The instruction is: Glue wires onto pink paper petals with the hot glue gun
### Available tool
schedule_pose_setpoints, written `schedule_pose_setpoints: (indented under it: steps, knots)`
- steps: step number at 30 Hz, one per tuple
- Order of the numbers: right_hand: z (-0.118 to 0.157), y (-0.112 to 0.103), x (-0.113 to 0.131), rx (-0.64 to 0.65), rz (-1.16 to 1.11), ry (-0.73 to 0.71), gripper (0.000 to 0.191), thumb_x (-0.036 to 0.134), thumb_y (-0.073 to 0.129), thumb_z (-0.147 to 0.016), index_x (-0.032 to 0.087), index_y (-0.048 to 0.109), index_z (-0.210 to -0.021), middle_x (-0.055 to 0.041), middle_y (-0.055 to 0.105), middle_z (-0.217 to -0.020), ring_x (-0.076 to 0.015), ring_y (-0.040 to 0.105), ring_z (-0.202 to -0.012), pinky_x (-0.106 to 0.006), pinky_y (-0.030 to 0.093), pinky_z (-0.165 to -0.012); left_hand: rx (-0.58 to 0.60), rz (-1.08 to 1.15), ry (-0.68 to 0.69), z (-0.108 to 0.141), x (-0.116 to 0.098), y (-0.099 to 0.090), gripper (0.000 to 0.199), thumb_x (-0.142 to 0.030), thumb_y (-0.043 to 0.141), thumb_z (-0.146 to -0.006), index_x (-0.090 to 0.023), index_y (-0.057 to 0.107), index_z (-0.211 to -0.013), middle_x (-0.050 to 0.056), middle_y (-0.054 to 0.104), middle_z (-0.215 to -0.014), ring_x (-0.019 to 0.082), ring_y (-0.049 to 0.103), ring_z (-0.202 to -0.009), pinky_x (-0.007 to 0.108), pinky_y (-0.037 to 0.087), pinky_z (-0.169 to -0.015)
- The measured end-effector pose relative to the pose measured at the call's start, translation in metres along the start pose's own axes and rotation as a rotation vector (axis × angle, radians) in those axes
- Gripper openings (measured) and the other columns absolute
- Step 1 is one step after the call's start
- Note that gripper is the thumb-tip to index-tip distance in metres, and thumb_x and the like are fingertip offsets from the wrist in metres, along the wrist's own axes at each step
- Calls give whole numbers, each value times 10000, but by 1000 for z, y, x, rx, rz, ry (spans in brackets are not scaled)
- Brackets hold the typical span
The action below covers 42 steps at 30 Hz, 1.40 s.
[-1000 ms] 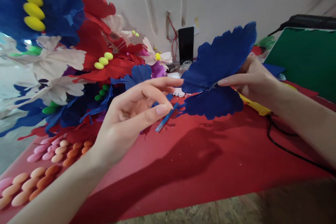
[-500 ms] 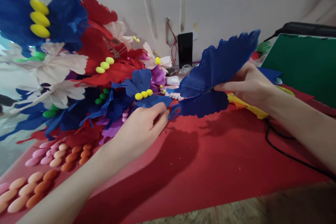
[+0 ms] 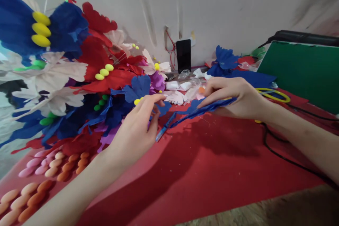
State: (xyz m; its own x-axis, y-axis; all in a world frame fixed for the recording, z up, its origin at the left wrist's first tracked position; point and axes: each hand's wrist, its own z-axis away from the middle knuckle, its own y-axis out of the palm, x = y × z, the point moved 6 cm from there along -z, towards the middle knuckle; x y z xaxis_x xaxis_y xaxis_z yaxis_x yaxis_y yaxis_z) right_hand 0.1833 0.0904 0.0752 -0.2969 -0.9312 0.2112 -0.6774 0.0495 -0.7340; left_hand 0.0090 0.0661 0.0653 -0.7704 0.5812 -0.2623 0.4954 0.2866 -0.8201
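My right hand (image 3: 238, 95) pinches a dark blue fabric butterfly (image 3: 203, 108), which now shows nearly edge-on as a thin folded strip above the red table (image 3: 212, 183). Its narrow lighter blue tail (image 3: 165, 127) points down and left, close to my left hand (image 3: 136, 129). The fingers of my left hand are curved and apart, with the thumb below, and nothing shows gripped between them. Just behind these fingers, a smaller blue butterfly (image 3: 137, 86) with yellow beads is partly covered.
Many blue, red and white fabric butterflies (image 3: 106, 81) crowd the left side. Rows of pink and orange beads (image 3: 34, 194) lie at the lower left. A black phone (image 3: 183, 55) leans on the wall. At right are yellow-handled scissors (image 3: 275, 95), a black cable and a green board (image 3: 302, 74).
The blue butterfly has tipped from broad wings to a flat, thin strip and dropped lower with my right hand. My left fingers have parted from its tail. The view has shifted slightly.
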Motion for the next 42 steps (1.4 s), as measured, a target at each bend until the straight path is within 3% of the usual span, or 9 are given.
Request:
schedule_pose_setpoints:
  steps: [2, 4, 8, 12, 17, 23, 31, 37, 42]
  knots:
    - [0, 7, 13, 34, 245, -146, 168, 128, 502, -789, 157, 665, -763, -62, 612, -753, -148, 554, -724, -281, 447, -609, -17, 109, 57, 1, -10, -5, 247, -152, 368, -857, -150, 529, -1045, 80, 632, -1011, 171, 600, -879, 266, 462, -760]
    - [1, 14, 24, 75, 422, -237, 229, 83, 432, -795, 150, 647, -751, -81, 640, -808, -166, 551, -756, -311, 445, -651, 11, 186, 83, 3, -19, -8, 216, -178, 355, -880, -173, 562, -941, 53, 650, -959, 162, 600, -882, 242, 461, -768]
    - [0, 22, 40, 101, 569, -295, 273, 93, 397, -835, 176, 617, -697, -53, 673, -824, -161, 539, -760, -313, 413, -662, 12, 296, 77, 7, -28, -13, 205, -167, 383, -881, -218, 511, -728, -38, 594, -670, 97, 566, -623, 188, 449, -611]
    - [-2, 20, 46, 73, 596, -295, 285, 94, 389, -854, 176, 604, -686, -39, 675, -805, -151, 525, -738, -310, 391, -659, -23, 374, 79, 10, -32, -15, 156, -110, 432, -865, -242, 485, -927, -48, 599, -806, 72, 586, -713, 151, 468, -653]
    - [-1, 16, 44, 51, 561, -297, 216, 96, 435, -815, 166, 593, -685, -42, 667, -775, -154, 519, -713, -321, 402, -665, -12, 322, 212, 14, -45, -20, 129, -126, 483, -855, -236, 542, -821, -52, 627, -794, 80, 591, -773, 157, 471, -737]
    - [-1, 16, 42, 20, 546, -307, 207, 88, 440, -793, 188, 577, -675, -38, 672, -780, -144, 512, -702, -316, 411, -653, -10, 374, 255, 15, -50, -23, 124, -114, 547, -814, -237, 555, -801, -69, 660, -780, 85, 596, -744, 199, 494, -767]
    - [0, 17, 40, 57, 529, -276, 194, 70, 431, -794, 169, 570, -701, -45, 663, -776, -152, 515, -722, -322, 407, -654, -66, 357, 310, 14, -52, -27, 147, -73, 589, -769, -217, 601, -792, -28, 687, -790, 106, 621, -730, 216, 508, -751]
    - [2, 18, 40, 26, 543, -309, 309, 146, 333, -890, 169, 573, -696, -33, 625, -741, -124, 476, -722, -311, 395, -657, -133, 375, 401, 16, -54, -32, 112, -71, 610, -751, -171, 620, -801, -15, 681, -762, 108, 632, -692, 210, 517, -752]
    - [1, 18, 40, 60, 553, -300, 262, 110, 375, -864, 167, 574, -704, -25, 614, -734, -133, 458, -719, -308, 383, -686, -157, 350, 446, 16, -52, -29, 71, -78, 611, -761, -147, 618, -780, -8, 676, -757, 90, 623, -681, 196, 516, -746]
